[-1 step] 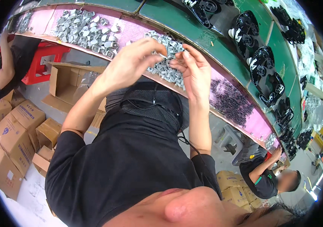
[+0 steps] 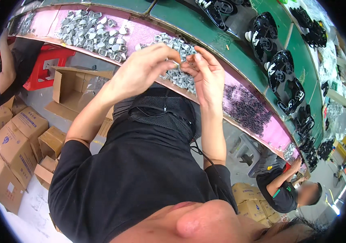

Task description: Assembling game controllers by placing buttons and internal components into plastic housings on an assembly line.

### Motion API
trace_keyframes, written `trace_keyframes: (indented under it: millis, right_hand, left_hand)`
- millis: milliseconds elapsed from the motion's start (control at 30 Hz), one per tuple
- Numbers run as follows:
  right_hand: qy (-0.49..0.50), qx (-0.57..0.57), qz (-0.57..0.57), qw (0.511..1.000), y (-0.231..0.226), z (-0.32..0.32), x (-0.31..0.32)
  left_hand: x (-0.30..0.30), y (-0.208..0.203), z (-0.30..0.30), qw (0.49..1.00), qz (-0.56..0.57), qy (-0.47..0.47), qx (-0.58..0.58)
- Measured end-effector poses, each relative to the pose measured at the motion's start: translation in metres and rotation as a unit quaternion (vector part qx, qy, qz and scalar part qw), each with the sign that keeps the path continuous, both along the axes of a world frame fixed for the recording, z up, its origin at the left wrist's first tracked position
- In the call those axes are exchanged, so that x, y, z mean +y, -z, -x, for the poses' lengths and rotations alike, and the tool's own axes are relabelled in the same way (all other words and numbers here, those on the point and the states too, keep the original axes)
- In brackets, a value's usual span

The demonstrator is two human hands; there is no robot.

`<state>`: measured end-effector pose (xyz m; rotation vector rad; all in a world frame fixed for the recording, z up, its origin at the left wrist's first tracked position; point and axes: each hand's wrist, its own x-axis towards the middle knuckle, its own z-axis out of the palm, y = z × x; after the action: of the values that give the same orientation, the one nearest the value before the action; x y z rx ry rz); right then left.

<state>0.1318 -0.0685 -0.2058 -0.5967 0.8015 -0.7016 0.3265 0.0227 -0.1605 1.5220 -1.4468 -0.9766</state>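
Over the work table, my left hand (image 2: 144, 71) and my right hand (image 2: 208, 77) meet fingertip to fingertip. The left thumb and forefinger are pinched together on something small, mostly hidden by the fingers. My right fingers are bent in against the thumb, and what they grip is too small to make out. Just beyond and beneath both hands lies a heap of small grey plastic parts (image 2: 185, 80). To the left is a pile of larger grey rounded caps (image 2: 94, 34). Right of my right hand, many tiny black parts (image 2: 248, 108) are spread on the pink table covering (image 2: 231, 79).
Glossy black moulded housings (image 2: 282, 67) line the green surface (image 2: 189, 22) beyond the pink strip. Cardboard boxes (image 2: 21, 129), a red stool (image 2: 45, 73) and a grey stool (image 2: 246, 154) stand on the floor. One co-worker (image 2: 278, 188) sits at right, another person's arm (image 2: 6, 69) shows at left.
My fingertips have come slightly closer together, the right hand shifting a little left. The piles and housings stay as they were.
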Motion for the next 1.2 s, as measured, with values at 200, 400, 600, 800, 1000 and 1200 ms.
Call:
trace_keyframes:
  millis: [200, 400, 600, 800, 1000, 1200]
  right_hand:
    - [0.028, 0.019, 0.019, 0.999, 0.003, -0.014, 0.007]
    - [0.015, 0.070, 0.056, 0.996, -0.003, -0.020, 0.015]
    - [0.009, 0.100, 0.107, 0.989, -0.007, -0.024, 0.019]
    - [-0.011, 0.131, 0.102, 0.986, -0.013, -0.033, 0.025]
    - [-0.122, 0.099, 0.161, 0.974, -0.021, -0.067, 0.016]
    - [-0.220, 0.298, 0.617, 0.694, 0.027, -0.146, -0.001]
  left_hand:
    - [0.000, -0.002, 0.007, 0.995, 0.074, -0.019, -0.065]
    - [-0.001, 0.006, 0.004, 0.985, 0.123, 0.010, -0.116]
    - [0.003, 0.010, 0.001, 0.987, 0.103, -0.019, -0.119]
    - [0.006, 0.012, -0.006, 0.983, 0.133, -0.035, -0.119]
    - [0.025, 0.009, -0.035, 0.993, 0.075, -0.094, -0.015]
    - [0.054, -0.001, -0.074, 0.956, 0.040, -0.280, 0.081]
